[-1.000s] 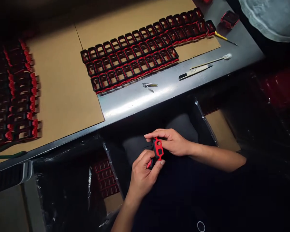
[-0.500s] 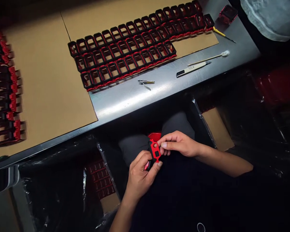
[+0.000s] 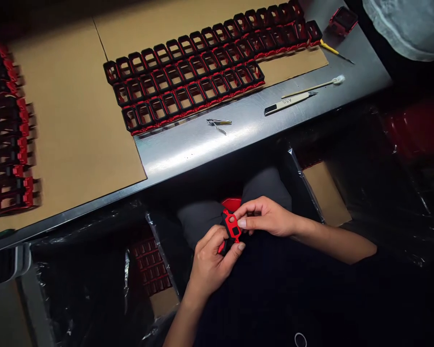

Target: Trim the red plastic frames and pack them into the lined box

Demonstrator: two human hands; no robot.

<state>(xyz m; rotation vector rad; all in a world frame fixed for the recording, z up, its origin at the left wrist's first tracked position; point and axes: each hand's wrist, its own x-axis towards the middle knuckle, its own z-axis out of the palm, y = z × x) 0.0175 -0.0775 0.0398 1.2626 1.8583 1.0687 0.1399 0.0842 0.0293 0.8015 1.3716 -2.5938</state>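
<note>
Over my lap, my left hand (image 3: 213, 258) is closed around a small red and black plastic watch case (image 3: 232, 225). Its red side, with a round hole and a squarish one, faces up between my thumb and fingers. My right hand (image 3: 267, 217) pinches at the right edge of the same case with thumb and forefinger; its other fingers are curled beneath and partly hidden. On the table in front stand rows of similar black and red watch cases (image 3: 188, 94).
A craft knife (image 3: 289, 102), a cotton-tipped stick (image 3: 313, 87), nail clippers (image 3: 219, 123) and a yellow-handled tool (image 3: 331, 48) lie on the metal table (image 3: 181, 156). More cases stand at left on cardboard (image 3: 75, 120). Plastic-lined boxes (image 3: 152, 260) flank my legs.
My right thumb and forefinger have shifted slightly against the case's right edge, and the case has turned a little. My left hand keeps its hold. The view has drifted slightly.
</note>
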